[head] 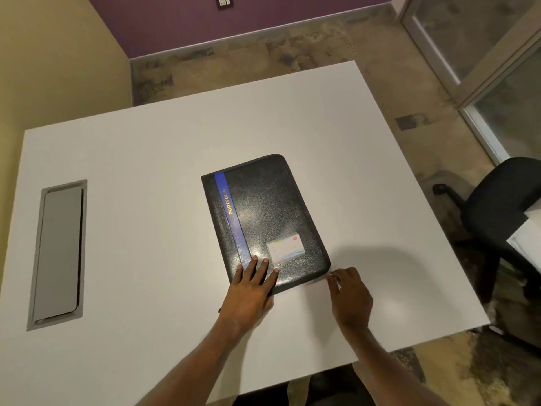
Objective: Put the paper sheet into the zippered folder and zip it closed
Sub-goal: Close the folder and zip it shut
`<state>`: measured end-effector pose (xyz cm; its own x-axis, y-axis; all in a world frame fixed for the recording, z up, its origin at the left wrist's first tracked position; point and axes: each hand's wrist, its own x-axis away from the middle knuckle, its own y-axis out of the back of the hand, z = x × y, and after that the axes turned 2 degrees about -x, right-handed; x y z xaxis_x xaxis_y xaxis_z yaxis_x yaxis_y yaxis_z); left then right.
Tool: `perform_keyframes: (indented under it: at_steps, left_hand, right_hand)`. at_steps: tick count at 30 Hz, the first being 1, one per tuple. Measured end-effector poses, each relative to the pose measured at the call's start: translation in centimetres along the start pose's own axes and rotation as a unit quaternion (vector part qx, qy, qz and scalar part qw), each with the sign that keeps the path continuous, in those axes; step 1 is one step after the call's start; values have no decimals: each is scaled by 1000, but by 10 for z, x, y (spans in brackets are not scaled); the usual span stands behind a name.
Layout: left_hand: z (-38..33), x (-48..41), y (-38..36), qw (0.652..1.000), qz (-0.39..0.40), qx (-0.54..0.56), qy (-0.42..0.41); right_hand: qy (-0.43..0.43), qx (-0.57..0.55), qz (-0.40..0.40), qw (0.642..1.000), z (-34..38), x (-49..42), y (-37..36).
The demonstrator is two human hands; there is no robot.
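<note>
Black folder (265, 221) lay closed and flat near the middle of the white bench (146, 159), blue stripe along its left side, card pocket near the lower right. Left hand (251, 288) rested on the near left corner, fingers (265, 268) spread flat, gripping nothing. Right hand (349, 294) sat at the near right corner, fingers pinched together; what they held could not be made out. Paper sheet not visible.

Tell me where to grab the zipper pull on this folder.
Pinch the zipper pull at the folder's near right corner, coming from the right, where the right hand already sits. The left hand lies flat on the cover, steadying the folder on the table.
</note>
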<state>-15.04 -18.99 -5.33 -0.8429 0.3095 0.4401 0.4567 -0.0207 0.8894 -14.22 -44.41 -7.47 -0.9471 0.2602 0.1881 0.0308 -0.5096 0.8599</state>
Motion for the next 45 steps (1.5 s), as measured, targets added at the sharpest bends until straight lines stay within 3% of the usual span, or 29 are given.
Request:
perform_keyframes:
  at_steps: [14, 21, 29, 41, 45]
  left_hand:
    - [5, -2, 1, 999, 22, -34, -24]
    - [5, -3, -3, 999, 25, -32, -19]
    - [6, -5, -9, 1000, -13, 5, -14]
    - [11, -16, -34, 989, -144, -3, -30]
    - [21, -23, -22, 979, -194, 49, -38]
  right_hand:
    - [72, -42, 66, 994, 15, -86, 20]
    - [115, 7, 68, 991, 33, -128, 10]
    - [154, 5, 74, 985, 63, -176, -2]
    - [198, 4, 88, 976, 117, -256, -18]
    - [198, -17, 119, 973, 136, -276, -22]
